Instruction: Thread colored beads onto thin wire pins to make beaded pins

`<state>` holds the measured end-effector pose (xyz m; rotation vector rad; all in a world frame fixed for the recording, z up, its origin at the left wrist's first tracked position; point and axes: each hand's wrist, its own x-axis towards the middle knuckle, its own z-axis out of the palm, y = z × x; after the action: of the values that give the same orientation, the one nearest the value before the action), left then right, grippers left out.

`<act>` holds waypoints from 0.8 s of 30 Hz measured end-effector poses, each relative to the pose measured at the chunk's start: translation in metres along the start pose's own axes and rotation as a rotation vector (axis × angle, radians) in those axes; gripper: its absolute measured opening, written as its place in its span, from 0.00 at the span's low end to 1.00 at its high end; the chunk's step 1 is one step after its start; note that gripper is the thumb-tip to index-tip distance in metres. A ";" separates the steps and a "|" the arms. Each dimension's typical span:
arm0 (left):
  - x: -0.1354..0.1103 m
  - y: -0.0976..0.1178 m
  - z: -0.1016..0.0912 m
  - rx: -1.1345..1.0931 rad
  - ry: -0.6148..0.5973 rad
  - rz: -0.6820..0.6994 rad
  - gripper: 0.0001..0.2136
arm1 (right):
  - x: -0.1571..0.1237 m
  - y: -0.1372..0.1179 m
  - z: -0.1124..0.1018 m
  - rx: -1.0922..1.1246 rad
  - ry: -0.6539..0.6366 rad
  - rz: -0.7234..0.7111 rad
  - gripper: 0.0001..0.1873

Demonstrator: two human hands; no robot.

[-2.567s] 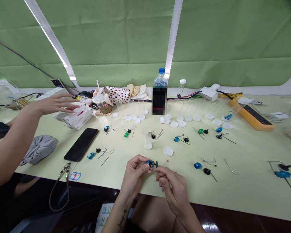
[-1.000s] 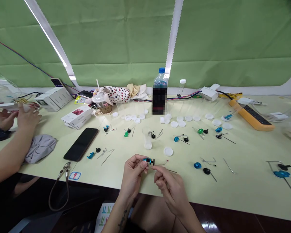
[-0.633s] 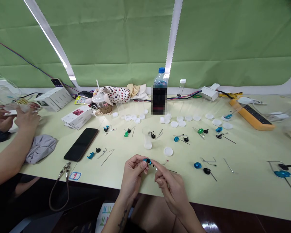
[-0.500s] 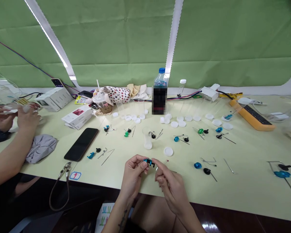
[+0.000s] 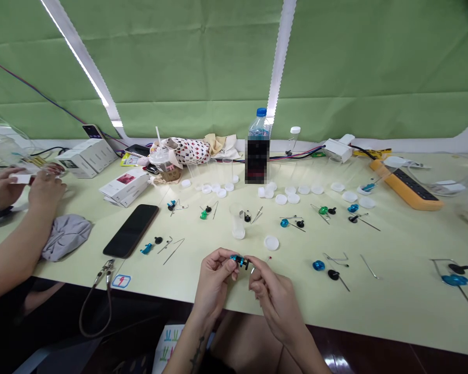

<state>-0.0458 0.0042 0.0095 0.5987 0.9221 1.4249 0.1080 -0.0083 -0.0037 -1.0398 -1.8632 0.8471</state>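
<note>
My left hand (image 5: pixel 214 278) pinches a small blue and black piece (image 5: pixel 237 259) just above the near edge of the pale table (image 5: pixel 393 291). My right hand (image 5: pixel 271 291) is closed beside it, its fingertips touching the piece's black end and a thin metal wire with a red tip (image 5: pixel 265 259). A small clear vial (image 5: pixel 237 222) and a white cap (image 5: pixel 271 242) stand just beyond my hands.
Blue, green and black small parts with metal pins lie scattered across the table, with rows of white caps behind. A black phone (image 5: pixel 131 230), a water bottle (image 5: pixel 257 148), white boxes (image 5: pixel 125 187) and an orange power strip (image 5: pixel 405 185) sit around. Another person's hands (image 5: pixel 27 187) work at far left.
My right hand has moved in from slightly apart to touch the black end of the piece. The other person's arm withdrew from the boxes to the far left.
</note>
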 end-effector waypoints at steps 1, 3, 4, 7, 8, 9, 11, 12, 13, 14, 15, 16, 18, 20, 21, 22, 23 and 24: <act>0.000 0.000 0.000 0.001 0.001 0.002 0.09 | 0.000 0.000 0.000 -0.001 -0.002 0.002 0.23; 0.001 -0.001 -0.001 -0.001 -0.002 0.007 0.09 | 0.001 0.001 0.000 -0.004 -0.006 0.001 0.23; 0.001 -0.001 -0.002 -0.002 -0.005 0.008 0.09 | 0.001 0.002 0.000 -0.004 -0.008 -0.001 0.23; 0.002 -0.003 -0.002 -0.004 -0.014 0.011 0.08 | 0.001 0.002 0.000 0.004 -0.014 -0.012 0.22; 0.002 -0.003 -0.002 -0.005 -0.015 0.012 0.08 | 0.001 0.001 0.000 0.008 -0.020 -0.013 0.22; 0.002 -0.003 -0.002 -0.006 -0.015 0.012 0.08 | 0.001 0.000 -0.001 0.012 -0.024 -0.013 0.22; 0.002 -0.003 -0.002 -0.007 -0.013 0.012 0.09 | 0.001 -0.002 -0.001 0.021 -0.037 -0.011 0.22; 0.002 -0.003 -0.002 -0.008 -0.010 0.012 0.09 | 0.001 -0.003 -0.002 0.025 -0.042 -0.011 0.22; 0.002 -0.003 -0.002 -0.008 -0.007 0.012 0.09 | 0.001 -0.004 -0.002 0.030 -0.047 -0.014 0.22; 0.002 -0.003 -0.002 -0.007 -0.003 0.013 0.09 | 0.002 -0.004 -0.002 0.035 -0.053 -0.018 0.22; 0.002 -0.003 -0.002 -0.005 0.001 0.015 0.09 | 0.002 -0.005 -0.002 0.040 -0.058 -0.024 0.21; 0.002 -0.003 -0.002 -0.003 0.004 0.017 0.09 | 0.002 -0.005 -0.002 0.045 -0.065 -0.030 0.21; 0.002 -0.003 -0.002 0.003 0.006 0.021 0.08 | 0.002 -0.004 -0.002 0.053 -0.069 -0.048 0.21; 0.002 -0.003 -0.001 0.009 0.004 0.023 0.08 | 0.001 -0.003 -0.001 0.058 -0.067 -0.069 0.20; 0.002 -0.003 -0.001 0.012 0.000 0.022 0.08 | 0.000 -0.002 -0.001 0.059 -0.064 -0.079 0.20; 0.002 -0.003 -0.001 0.016 -0.004 0.022 0.08 | -0.001 -0.001 -0.001 0.061 -0.060 -0.087 0.20; 0.002 -0.003 -0.001 0.019 -0.007 0.022 0.08 | -0.002 0.000 -0.001 0.064 -0.056 -0.092 0.20; 0.002 -0.003 -0.001 0.021 -0.010 0.022 0.08 | -0.002 0.000 0.000 0.068 -0.053 -0.094 0.20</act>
<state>-0.0450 0.0054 0.0059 0.6329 0.9266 1.4318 0.1090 -0.0103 -0.0042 -0.8888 -1.8989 0.8837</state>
